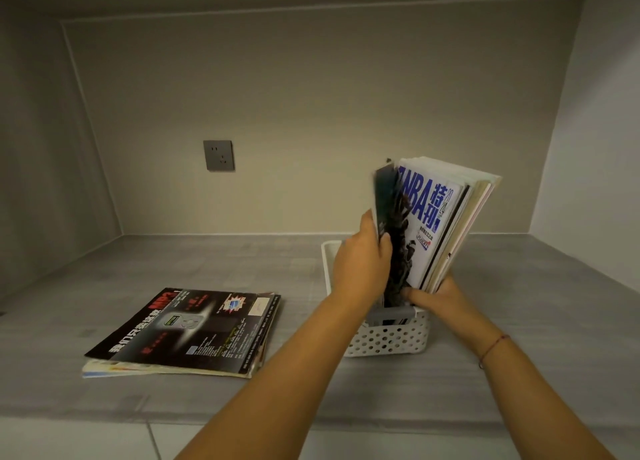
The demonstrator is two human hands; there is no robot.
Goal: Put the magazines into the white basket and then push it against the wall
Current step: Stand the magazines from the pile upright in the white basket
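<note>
A white perforated basket stands on the grey counter at centre right. Several magazines stand upright in it, leaning right; the front one shows a blue NBA cover. My left hand grips a dark magazine at the left side of that bunch, its lower end inside the basket. My right hand holds the lower edge of the upright bunch at the basket's near right corner. A small stack of magazines with a black cover on top lies flat to the left of the basket.
The back wall stands some way behind the basket and carries a grey power socket. Side walls close the counter at left and right. The counter's front edge runs along the bottom of the view.
</note>
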